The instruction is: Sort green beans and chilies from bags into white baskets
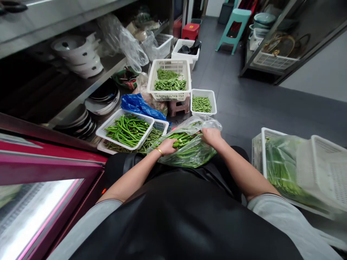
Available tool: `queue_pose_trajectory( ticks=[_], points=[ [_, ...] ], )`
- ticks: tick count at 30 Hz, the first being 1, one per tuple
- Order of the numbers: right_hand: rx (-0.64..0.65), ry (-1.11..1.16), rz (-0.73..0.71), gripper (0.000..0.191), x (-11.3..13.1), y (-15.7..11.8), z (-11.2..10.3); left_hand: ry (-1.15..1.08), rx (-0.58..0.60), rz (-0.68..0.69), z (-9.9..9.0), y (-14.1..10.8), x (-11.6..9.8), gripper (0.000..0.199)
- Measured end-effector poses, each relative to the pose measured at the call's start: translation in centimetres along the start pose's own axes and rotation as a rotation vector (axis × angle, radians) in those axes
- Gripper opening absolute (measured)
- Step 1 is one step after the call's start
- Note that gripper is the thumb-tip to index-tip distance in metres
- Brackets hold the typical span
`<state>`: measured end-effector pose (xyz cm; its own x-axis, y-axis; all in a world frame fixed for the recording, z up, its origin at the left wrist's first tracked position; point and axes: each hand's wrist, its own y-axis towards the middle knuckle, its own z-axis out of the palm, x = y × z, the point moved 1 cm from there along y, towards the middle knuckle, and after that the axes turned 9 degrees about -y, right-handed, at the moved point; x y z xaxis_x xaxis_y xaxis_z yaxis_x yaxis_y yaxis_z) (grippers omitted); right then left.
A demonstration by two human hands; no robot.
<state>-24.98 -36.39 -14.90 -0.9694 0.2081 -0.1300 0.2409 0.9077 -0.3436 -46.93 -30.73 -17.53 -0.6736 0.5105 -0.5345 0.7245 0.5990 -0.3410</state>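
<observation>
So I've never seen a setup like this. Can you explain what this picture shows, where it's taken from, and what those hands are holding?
This picture comes from a camera worn on a person's head, looking forward and down. There is no machine here: the arms at the bottom are the person's own. The left hand, wearing a gold bangle, and the right hand are both at a clear plastic bag of green beans. Just ahead lies a white plastic basket full of beans, and further on another white basket sits on a pink stool.
</observation>
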Motion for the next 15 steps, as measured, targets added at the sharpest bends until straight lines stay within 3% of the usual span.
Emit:
queue_pose_trajectory(
  ticks=[3,5,7,11,15],
  points=[
    [-0.113,0.03,-0.21,0.039,2.8,-0.4,0.3,0.022,0.09,0.028,1.2,-0.2,-0.8,0.024],
    [-0.038,0.025,-0.292,0.033,4.0,0.2,0.9,0.043,0.185,0.082,1.9,-0.4,-1.4,0.023],
    [0.035,-0.006,-0.234,0.032,3.9,1.2,1.9,0.047,0.267,0.141,2.4,-0.8,-1.9,0.021],
    [0.032,-0.051,-0.057,0.04,1.6,2.8,3.8,-0.032,0.339,0.203,2.4,-1.2,-2.0,0.018],
    [0.053,-0.072,-0.08,0.039,0.1,3.5,4.0,-0.055,0.341,0.209,1.6,-1.1,-2.0,0.02]
  ],
)
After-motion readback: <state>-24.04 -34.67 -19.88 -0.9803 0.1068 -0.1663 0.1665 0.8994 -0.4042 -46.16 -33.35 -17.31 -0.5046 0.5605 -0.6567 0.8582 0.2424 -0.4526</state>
